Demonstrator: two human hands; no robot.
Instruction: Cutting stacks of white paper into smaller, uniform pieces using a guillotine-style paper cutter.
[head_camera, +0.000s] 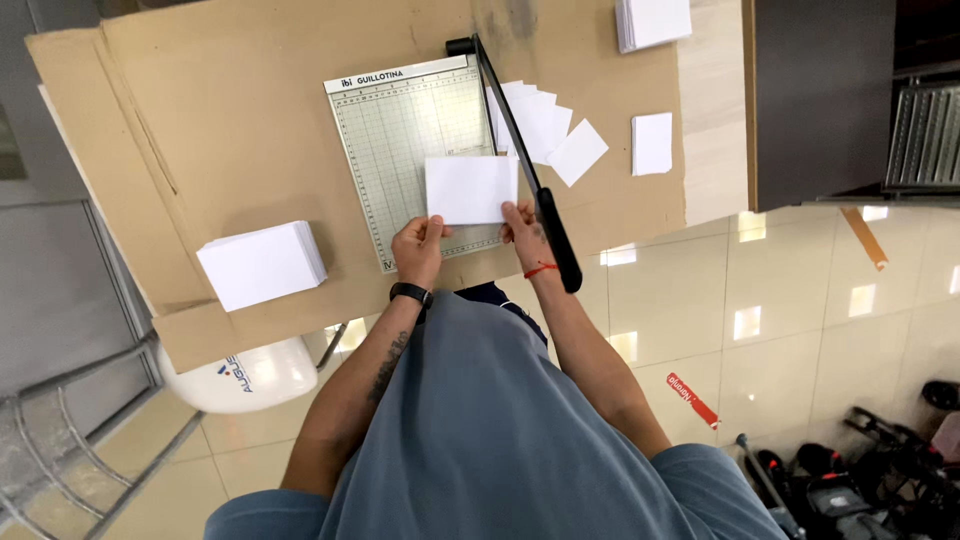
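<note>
Both hands pinch one white sheet (470, 189) flat on the paper cutter (415, 150) in the middle: left hand (419, 247), right hand (522, 228), keeping it straight beside the blade arm (520, 150).

White rectangular paper sheet (471, 189) lies flat on gridded guillotine cutter (400, 130).

Matt white paper sheet (470, 189); matt brown cardboard cover (250, 130); glossy floor tiles (800, 300); pale wood-grain tabletop (712, 120).
</note>
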